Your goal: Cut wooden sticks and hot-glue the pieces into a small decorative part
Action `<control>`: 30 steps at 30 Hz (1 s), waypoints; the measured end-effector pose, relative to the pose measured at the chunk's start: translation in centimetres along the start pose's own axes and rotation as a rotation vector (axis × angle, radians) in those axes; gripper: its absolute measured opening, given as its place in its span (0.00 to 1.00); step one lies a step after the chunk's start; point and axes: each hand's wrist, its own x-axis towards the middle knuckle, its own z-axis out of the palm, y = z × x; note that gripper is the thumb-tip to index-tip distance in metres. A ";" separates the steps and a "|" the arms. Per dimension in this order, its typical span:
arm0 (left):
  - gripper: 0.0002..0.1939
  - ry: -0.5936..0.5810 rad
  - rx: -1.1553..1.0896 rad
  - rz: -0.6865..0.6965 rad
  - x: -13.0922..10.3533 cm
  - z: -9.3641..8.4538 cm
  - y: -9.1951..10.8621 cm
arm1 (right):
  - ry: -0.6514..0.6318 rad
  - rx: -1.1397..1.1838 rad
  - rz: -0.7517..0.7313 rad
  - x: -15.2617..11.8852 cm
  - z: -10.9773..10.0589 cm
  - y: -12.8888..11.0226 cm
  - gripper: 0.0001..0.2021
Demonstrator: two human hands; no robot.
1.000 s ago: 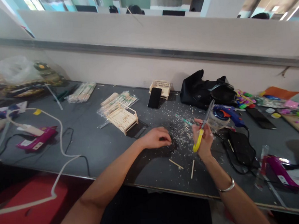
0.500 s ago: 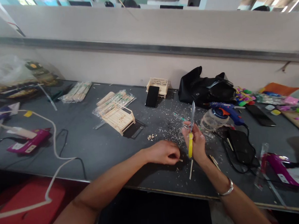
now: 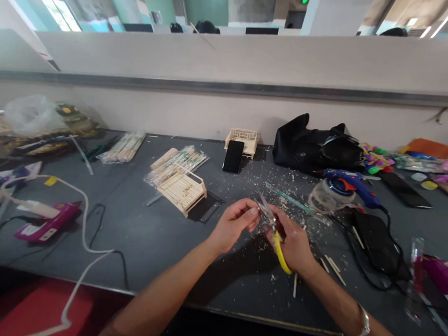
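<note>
My right hand [image 3: 293, 242] grips a pair of scissors [image 3: 279, 251] by the yellow handles, blades pointing up and away. Beside the blades, my left hand [image 3: 233, 223] is closed in a pinch; whatever lies between its fingertips is too small to make out. Both hands are above the table amid scattered pale shavings. Below and right of my right hand lie several thin wooden sticks [image 3: 335, 271]. Left of my hands stands a small bed-like frame made of sticks [image 3: 183, 187], with tiny cut pieces on its slats.
A phone [image 3: 233, 156] leans against a miniature stick bench [image 3: 248, 139]. To the right are a black bag [image 3: 316, 143], a blue glue gun [image 3: 353, 184] by a clear tub, and cables. Packed sticks [image 3: 123, 147] and a purple power strip [image 3: 49, 222] lie left.
My left hand has lifted from the table, up to the scissors. My right hand has tilted the scissors leftward, toward the left fingertips. The whole view has shifted slightly.
</note>
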 end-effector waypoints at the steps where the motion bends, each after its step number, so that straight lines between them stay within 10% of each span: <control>1: 0.20 0.001 0.032 0.004 0.0 0.0 0.0 | -0.005 -0.011 -0.024 0.0 0.0 0.1 0.19; 30: 0.16 0.057 0.607 0.082 -0.3 -1.0 0.4 | -0.102 -0.198 -0.125 -0.8 0.5 1.2 0.37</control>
